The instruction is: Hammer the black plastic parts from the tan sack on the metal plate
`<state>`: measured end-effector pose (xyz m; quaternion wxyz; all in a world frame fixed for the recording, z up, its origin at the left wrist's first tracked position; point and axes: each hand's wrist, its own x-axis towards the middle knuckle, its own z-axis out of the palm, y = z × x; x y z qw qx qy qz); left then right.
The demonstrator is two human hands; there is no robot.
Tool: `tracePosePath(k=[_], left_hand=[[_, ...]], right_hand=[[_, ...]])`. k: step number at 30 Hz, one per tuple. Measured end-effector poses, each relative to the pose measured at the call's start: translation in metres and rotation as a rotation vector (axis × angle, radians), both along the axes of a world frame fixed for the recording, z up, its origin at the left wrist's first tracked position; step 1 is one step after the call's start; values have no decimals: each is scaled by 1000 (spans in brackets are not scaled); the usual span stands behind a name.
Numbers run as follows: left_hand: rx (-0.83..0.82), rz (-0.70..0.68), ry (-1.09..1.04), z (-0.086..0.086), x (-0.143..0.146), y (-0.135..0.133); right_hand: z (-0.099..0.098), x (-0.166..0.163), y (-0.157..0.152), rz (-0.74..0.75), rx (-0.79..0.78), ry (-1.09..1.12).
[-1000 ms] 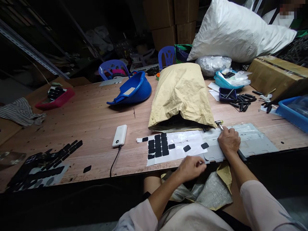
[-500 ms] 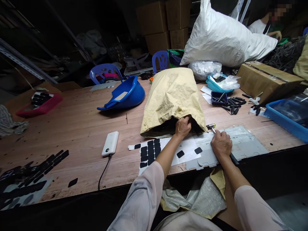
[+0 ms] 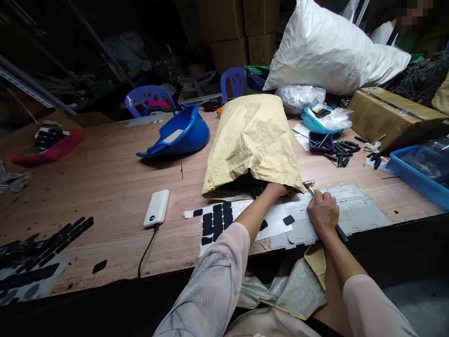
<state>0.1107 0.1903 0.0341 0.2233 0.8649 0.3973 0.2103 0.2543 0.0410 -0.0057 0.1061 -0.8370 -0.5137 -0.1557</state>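
Observation:
A yellowish woven sack (image 3: pixel 250 131) lies on the table with its mouth facing me, and dark pieces show inside it. My left hand (image 3: pixel 279 188) reaches into the right side of that mouth; its fingers are hidden under the sack's edge. Closed around a hammer (image 3: pixel 309 184), my right hand (image 3: pixel 323 209) rests on a grey plastic sheet (image 3: pixel 361 206). The hammer's small metal head has a yellow-green tip. Beneath my left forearm lies a white sheet (image 3: pixel 245 206) bearing rows of black rounded stickers (image 3: pixel 217 220). One loose black sticker (image 3: pixel 288 220) sits near my right hand.
A white power bank (image 3: pixel 156 208) with a cable and a blue scoop (image 3: pixel 178 135) are left of the sack. To the right stand a small dark tray (image 3: pixel 320 141), black handles (image 3: pixel 345 150), a carton (image 3: pixel 396 112) and a blue tray (image 3: pixel 417 164). A person sits at the far right.
My left hand has moved rightward and deeper into the sack, and its fingers are now covered. The sack's mouth edge has dropped over it. My right hand stays on the hammer.

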Motion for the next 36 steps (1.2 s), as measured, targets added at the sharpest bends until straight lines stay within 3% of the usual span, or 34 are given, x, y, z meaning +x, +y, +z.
tracePosePath(k=[8, 16, 25, 36], left_hand=[[136, -46, 286, -6, -49, -41], [297, -142, 201, -10, -72, -65], [254, 19, 60, -32, -103, -97], [244, 135, 25, -40, -119, -109]], right_hand=[[4, -1, 0, 4, -14, 15], [8, -1, 0, 12, 1, 25], [10, -2, 1, 4, -10, 15], [9, -2, 1, 5, -14, 31]])
